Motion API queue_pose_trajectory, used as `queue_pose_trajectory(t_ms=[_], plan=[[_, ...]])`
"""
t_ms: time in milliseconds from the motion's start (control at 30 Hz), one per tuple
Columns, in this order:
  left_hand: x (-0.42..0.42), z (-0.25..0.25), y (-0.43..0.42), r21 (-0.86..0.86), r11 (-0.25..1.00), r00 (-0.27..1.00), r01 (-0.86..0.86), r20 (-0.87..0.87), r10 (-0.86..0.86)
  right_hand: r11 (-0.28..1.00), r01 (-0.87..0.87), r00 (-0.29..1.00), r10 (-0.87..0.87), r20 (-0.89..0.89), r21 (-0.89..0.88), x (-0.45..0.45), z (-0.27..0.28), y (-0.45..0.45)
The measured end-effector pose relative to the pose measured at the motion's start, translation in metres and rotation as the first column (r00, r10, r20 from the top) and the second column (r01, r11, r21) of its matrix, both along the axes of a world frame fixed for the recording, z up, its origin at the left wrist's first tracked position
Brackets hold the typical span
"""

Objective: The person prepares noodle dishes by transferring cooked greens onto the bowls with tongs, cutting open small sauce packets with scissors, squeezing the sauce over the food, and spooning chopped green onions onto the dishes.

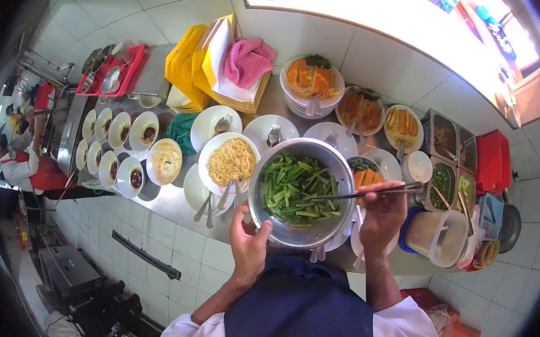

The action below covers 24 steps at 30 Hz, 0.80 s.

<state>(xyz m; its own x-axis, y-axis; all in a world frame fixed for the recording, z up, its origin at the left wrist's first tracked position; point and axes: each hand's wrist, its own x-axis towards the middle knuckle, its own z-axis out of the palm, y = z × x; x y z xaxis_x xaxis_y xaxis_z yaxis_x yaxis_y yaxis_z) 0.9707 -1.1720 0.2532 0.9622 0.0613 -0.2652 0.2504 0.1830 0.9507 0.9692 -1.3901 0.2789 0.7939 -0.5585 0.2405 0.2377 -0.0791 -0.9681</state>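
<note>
My left hand (250,242) grips the rim of a round metal bowl (258,214) at its lower left, thumb over the edge. Inside lie chopped green leafy vegetables (297,189). Chopsticks (359,195) are held in my right hand (380,217), and their tips reach into the greens. Left of the bowl is a plate of noodles (231,159) with cutlery on its edge. Partly hidden behind my right hand and the bowl is a dish with orange sliced pieces (366,174).
Several bowls with dark sauce (136,178) stand at the left. Noodle bowls with sliced toppings (317,79) line the wall. Metal trays of ingredients (442,180) and a plastic tub (443,237) are at right. A person (29,167) stands far left.
</note>
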Motion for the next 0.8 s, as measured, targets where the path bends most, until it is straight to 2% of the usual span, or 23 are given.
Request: queue_pose_trajectory(t_ms=[67,133,200,300,367,467,567,600,633,700,800], plan=[[0.002,0.002,-0.004,-0.018,1.0,1.0,0.0,-0.003,0.0,0.999,0.034,0.999,-0.034,-0.018,0.037,0.001,0.003,-0.014],[0.003,0.013,-0.008,-0.071,0.997,0.991,0.022,-0.127,-0.031,0.998,0.065,0.994,-0.064,-0.09,0.013,0.002,0.006,-0.022],[0.002,0.009,-0.013,-0.079,0.997,0.996,0.013,-0.09,-0.02,0.995,0.098,0.991,-0.099,-0.088,-0.012,0.003,0.002,-0.03],[0.001,0.009,-0.018,-0.074,0.997,0.998,0.01,-0.057,-0.015,0.988,0.149,0.988,-0.148,-0.047,0.035,0.004,-0.002,-0.047],[0.0,0.011,-0.019,-0.068,0.997,0.998,0.03,-0.056,-0.034,0.982,0.158,0.986,-0.163,0.041,0.107,0.007,0.002,-0.055],[-0.002,0.012,-0.024,-0.05,0.999,0.996,-0.019,-0.086,0.014,0.957,0.278,0.952,-0.286,0.11,0.079,0.009,0.007,-0.081],[-0.003,0.009,-0.026,-0.057,0.998,0.996,-0.011,-0.086,0.006,0.88,0.473,0.874,-0.46,0.155,-0.052,0.033,0.013,-0.147],[-0.004,0.006,-0.024,-0.052,0.999,0.997,-0.016,-0.078,0.012,0.879,0.474,0.862,-0.451,0.232,-0.052,0.049,0.004,-0.177],[-0.004,0.005,-0.024,-0.044,0.999,0.998,-0.023,-0.067,0.02,0.833,0.496,0.868,-0.481,0.124,-0.246,0.059,0.004,-0.2],[-0.004,0.006,-0.026,-0.037,0.999,0.998,-0.016,-0.062,0.014,0.722,0.52,0.841,-0.526,0.125,-0.458,0.087,-0.012,-0.235],[-0.003,0.004,-0.026,0.003,1.0,0.997,-0.024,-0.068,0.024,0.725,0.475,0.862,-0.497,0.098,-0.498,0.123,-0.032,-0.25]])
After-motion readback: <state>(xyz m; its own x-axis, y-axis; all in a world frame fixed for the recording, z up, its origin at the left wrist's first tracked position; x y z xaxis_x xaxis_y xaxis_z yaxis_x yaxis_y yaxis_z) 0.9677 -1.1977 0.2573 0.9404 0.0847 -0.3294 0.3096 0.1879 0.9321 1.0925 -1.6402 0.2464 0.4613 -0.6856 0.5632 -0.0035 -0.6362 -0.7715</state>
